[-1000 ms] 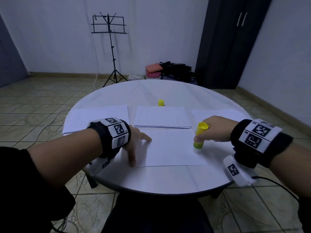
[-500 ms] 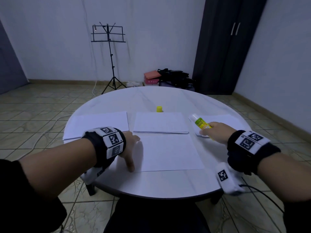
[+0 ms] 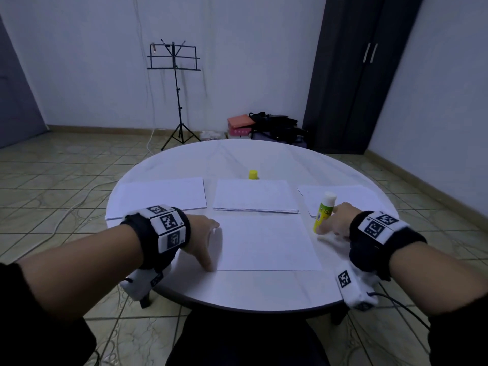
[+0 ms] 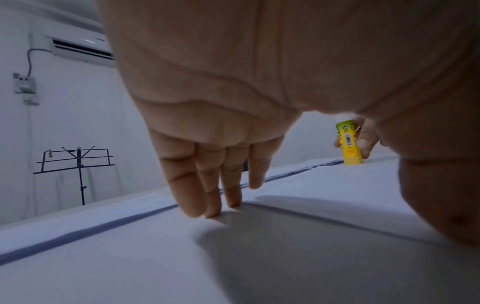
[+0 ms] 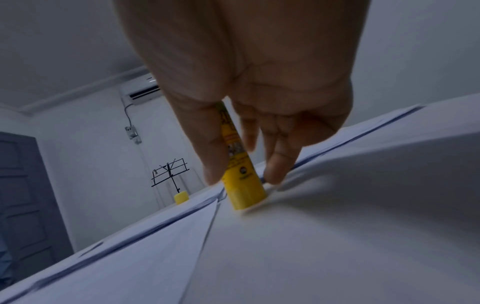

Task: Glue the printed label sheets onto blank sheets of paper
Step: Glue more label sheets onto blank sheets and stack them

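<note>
The right hand [image 3: 339, 220] pinches the yellow plastic glue stick [image 3: 322, 212]; set it down straight, while the left hand's [image 3: 202, 233] spread fingers [image 4: 205, 197] hold the flat white paper sheet [image 3: 264, 241].

1. Left hand [image 3: 203, 235]: palm down, fingers [image 4: 205, 191] straight, tips pressed on the surface [image 3: 237, 289].
2. Right hand [image 3: 336, 223]: lowered, thumb and fingers pinching an upright glue stick [image 3: 323, 211].

Dim bluish light, soft shadows, blurred wrist views, edges bowed.
</note>
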A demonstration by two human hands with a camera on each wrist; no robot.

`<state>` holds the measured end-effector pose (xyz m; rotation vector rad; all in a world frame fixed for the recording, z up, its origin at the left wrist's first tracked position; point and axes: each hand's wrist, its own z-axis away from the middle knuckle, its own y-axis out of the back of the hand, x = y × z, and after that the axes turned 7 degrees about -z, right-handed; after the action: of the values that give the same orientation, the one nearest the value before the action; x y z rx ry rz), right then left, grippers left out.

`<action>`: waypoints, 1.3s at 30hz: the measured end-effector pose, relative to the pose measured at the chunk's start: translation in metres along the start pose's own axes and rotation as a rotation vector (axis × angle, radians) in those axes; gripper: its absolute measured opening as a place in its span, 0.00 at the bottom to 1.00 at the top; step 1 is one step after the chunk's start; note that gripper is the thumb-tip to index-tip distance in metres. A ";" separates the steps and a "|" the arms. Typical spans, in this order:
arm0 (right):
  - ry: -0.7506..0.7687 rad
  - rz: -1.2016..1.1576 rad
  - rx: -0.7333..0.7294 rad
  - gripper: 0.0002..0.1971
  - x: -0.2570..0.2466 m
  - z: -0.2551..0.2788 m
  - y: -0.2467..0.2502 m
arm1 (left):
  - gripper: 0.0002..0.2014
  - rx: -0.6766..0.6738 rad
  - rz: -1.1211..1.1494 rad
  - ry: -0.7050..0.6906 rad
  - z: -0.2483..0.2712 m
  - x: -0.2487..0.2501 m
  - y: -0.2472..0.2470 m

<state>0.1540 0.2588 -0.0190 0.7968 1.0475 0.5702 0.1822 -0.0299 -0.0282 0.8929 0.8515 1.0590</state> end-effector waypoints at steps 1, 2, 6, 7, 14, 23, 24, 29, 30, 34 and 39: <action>-0.028 0.045 -0.004 0.34 0.001 0.005 0.000 | 0.50 0.002 0.011 -0.001 0.001 -0.001 -0.001; -0.043 0.088 -0.020 0.37 0.001 0.010 -0.001 | 0.51 0.002 0.021 -0.002 0.001 -0.002 -0.002; 0.017 0.225 -0.132 0.18 -0.011 0.037 -0.011 | 0.54 0.002 0.051 -0.024 0.001 -0.008 -0.004; 0.057 0.286 -0.159 0.20 -0.017 0.043 -0.015 | 0.53 0.000 0.073 -0.026 0.001 -0.010 -0.004; 0.419 0.420 -0.308 0.16 -0.105 0.074 -0.040 | 0.39 0.075 0.203 0.058 -0.003 -0.048 -0.005; 0.679 0.766 -0.304 0.18 -0.220 0.066 -0.124 | 0.25 0.143 0.097 0.362 -0.013 -0.162 -0.004; 0.672 0.798 -0.318 0.18 -0.227 0.060 -0.134 | 0.22 0.149 0.085 0.377 -0.018 -0.172 -0.002; 0.672 0.804 -0.411 0.19 -0.247 0.048 -0.154 | 0.26 0.126 0.094 0.419 -0.049 -0.206 -0.004; 0.666 0.803 -0.444 0.19 -0.249 0.046 -0.155 | 0.35 0.127 0.124 0.433 -0.055 -0.213 -0.007; 0.630 0.849 -0.491 0.12 -0.262 0.028 -0.162 | 0.59 0.057 0.142 0.441 -0.077 -0.236 -0.011; 0.629 0.875 -0.435 0.14 -0.271 0.025 -0.161 | 0.51 0.080 0.141 0.423 -0.088 -0.241 -0.016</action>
<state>0.0749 -0.0465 0.0035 0.6692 1.0380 1.8188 0.0449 -0.2469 -0.0419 0.8160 1.2016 1.3722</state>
